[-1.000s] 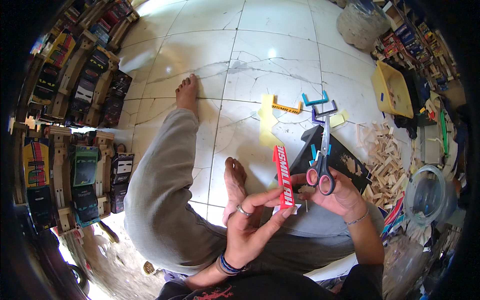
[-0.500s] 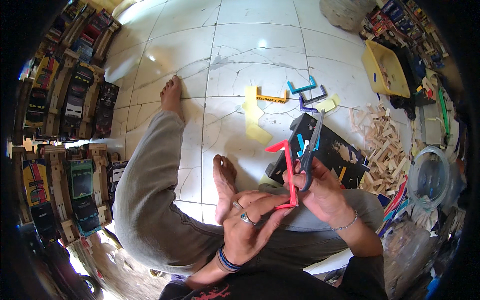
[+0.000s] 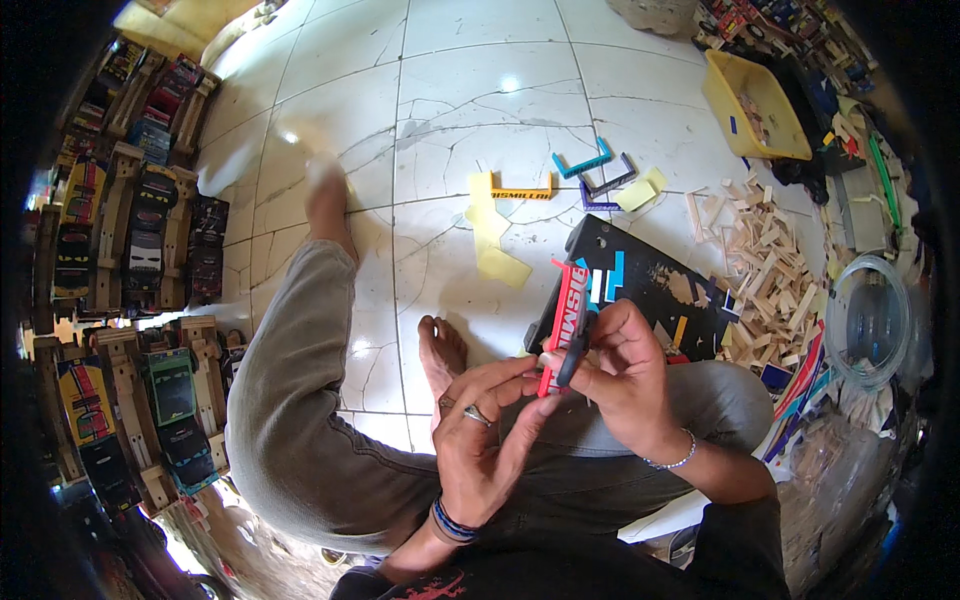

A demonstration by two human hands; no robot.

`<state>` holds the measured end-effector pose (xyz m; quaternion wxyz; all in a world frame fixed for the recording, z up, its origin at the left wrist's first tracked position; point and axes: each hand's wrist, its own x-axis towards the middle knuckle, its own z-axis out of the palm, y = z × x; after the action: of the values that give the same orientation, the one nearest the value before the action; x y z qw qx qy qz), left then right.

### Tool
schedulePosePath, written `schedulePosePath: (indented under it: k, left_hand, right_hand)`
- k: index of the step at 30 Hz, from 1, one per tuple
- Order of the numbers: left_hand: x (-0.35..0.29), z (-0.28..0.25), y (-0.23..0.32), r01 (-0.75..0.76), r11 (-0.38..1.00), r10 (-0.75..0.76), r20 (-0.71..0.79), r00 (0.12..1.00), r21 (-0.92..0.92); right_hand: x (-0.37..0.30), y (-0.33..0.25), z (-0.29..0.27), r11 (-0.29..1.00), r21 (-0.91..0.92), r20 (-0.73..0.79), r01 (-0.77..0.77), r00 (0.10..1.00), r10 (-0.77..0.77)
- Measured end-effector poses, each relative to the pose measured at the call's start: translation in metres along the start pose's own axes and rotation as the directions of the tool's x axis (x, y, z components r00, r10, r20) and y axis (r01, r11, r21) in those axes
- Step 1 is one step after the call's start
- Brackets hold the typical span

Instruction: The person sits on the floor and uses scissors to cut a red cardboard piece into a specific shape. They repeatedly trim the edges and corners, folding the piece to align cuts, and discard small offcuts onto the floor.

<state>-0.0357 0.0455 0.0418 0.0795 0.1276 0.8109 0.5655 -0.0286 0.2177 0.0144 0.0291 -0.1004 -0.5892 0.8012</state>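
A red U-shaped strip with white lettering (image 3: 568, 305) is pinched at its lower end by the fingers of my left hand (image 3: 475, 435). My right hand (image 3: 632, 390) holds dark-handled scissors (image 3: 573, 358) in its palm, its fingertips meeting the strip's lower part. The scissor blades are mostly hidden. Beneath my hands, a black box-like block (image 3: 650, 262) carries cyan and white strips. Beyond it on the tiles lie a yellow U-shaped piece (image 3: 524, 193), a cyan one (image 3: 583, 166) and a dark purple one (image 3: 612, 183).
Pale yellow paper scraps (image 3: 489, 237) lie on the cracked tiles. To the right are a heap of small wooden sticks (image 3: 768, 275), a yellow basin (image 3: 722, 105) and a clear tubing coil (image 3: 838, 360). Wooden racks of dark, colourful pieces (image 3: 130, 230) line the left.
The red strip has turned so its lettered face shows. The scissors have swung from pointing up and away to lying close against the strip, and my right hand has moved nearer my left.
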Motion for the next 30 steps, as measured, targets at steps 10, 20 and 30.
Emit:
schedulePosePath:
  k: [10,20,30]
  left_hand:
    - [0.002,0.001,-0.016,0.253,0.888,-0.232,0.099,0.968,-0.385]
    - [0.001,0.007,-0.003,0.106,0.979,-0.107,0.009,0.994,-0.174]
    - [-0.007,0.016,-0.004,-0.243,0.924,0.259,-0.016,0.966,0.294]
  right_hand:
    - [-0.007,0.009,0.001,0.998,0.04,0.037,0.051,0.998,-0.052]
    - [0.004,0.007,0.003,0.993,0.087,-0.14,-0.081,0.986,0.092]
    - [0.005,0.001,-0.003,0.905,0.366,-0.119,-0.215,0.954,0.275]
